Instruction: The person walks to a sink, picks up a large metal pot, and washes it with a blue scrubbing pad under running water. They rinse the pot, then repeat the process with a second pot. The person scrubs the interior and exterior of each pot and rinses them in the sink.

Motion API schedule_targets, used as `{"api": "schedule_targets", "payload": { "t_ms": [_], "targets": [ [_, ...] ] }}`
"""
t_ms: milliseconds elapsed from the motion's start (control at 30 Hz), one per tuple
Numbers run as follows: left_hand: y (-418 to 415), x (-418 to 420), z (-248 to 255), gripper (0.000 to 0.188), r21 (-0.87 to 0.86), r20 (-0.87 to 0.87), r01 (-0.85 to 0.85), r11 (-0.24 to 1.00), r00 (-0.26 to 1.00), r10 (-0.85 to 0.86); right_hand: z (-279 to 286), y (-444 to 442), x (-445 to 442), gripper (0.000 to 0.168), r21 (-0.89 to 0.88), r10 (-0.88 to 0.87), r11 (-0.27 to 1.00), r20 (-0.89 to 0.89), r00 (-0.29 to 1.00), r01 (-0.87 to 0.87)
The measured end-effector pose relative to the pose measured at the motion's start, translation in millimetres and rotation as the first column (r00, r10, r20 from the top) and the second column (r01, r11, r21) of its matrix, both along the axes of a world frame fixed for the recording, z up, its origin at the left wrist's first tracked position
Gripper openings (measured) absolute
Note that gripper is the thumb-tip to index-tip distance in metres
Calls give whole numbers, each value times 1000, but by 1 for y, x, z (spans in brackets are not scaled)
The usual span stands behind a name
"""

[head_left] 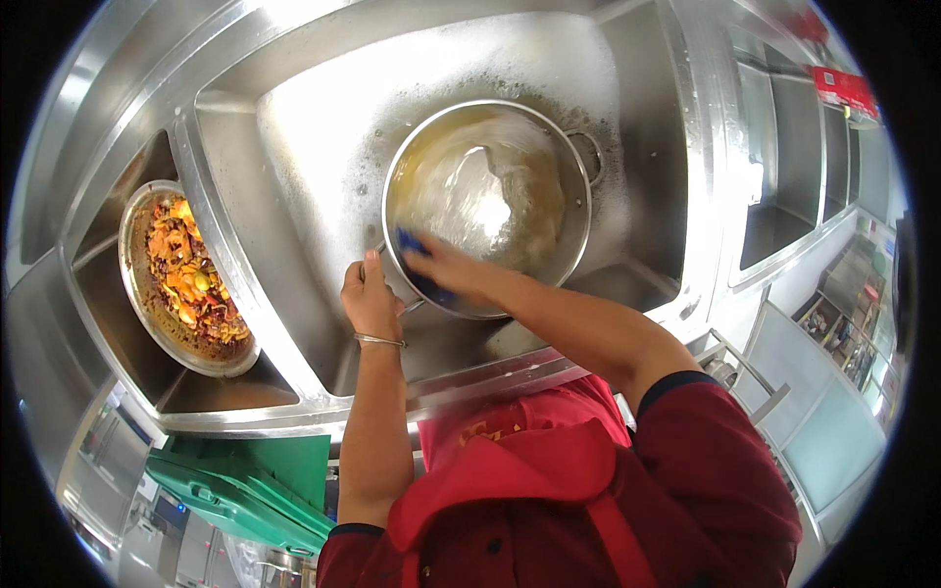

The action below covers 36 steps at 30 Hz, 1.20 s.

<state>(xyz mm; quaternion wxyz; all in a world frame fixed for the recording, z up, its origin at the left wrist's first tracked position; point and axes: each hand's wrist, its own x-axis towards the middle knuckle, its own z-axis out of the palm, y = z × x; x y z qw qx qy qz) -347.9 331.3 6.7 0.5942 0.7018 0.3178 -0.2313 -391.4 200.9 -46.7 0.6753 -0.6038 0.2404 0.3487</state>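
A round stainless steel pot with two loop handles sits tilted in the soapy water of a large steel sink basin. Cloudy, yellowish water swirls inside it, with a bright glare at its middle. My left hand grips the near-left loop handle. Inside the pot, at its near-left wall, my right hand presses on a dark blue scrubbing cloth or pad. Motion blurs both this hand and the pad, so the pad's exact kind is unclear.
A smaller basin at left holds a steel bowl of food scraps. Raised steel dividers separate the basins. A green lidded bin stands below the sink's front edge at left. More steel basins lie to the right.
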Motion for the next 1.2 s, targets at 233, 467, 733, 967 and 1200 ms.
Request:
{"api": "schedule_targets", "payload": {
  "t_ms": [233, 467, 733, 967, 1200],
  "targets": [
    [0, -3, 2, 33, -82, -62, 91, 992, 993, -96, 33, -24, 72, 49, 258, -735, 659, 16, 678, 707],
    [1, 2, 4, 35, -167, -84, 6, 986, 996, -21, 31, -11, -19, 51, -90, -24, 993, 514, 858, 82],
    [7, -1, 11, 35, -229, -107, -68, 971, 993, 45, 47, -57, -62, 58, -190, 377, 926, 430, 820, -326],
    [2, -5, 14, 37, -103, -67, 61, 993, 995, -68, 36, -17, 70, 57, -152, -441, 807, 486, 754, 570],
    [-1, -5, 18, 36, -174, -105, 43, 984, 993, -62, 2, -98, 107, 60, -59, -934, 97, 340, 111, 994]
  ]
}}
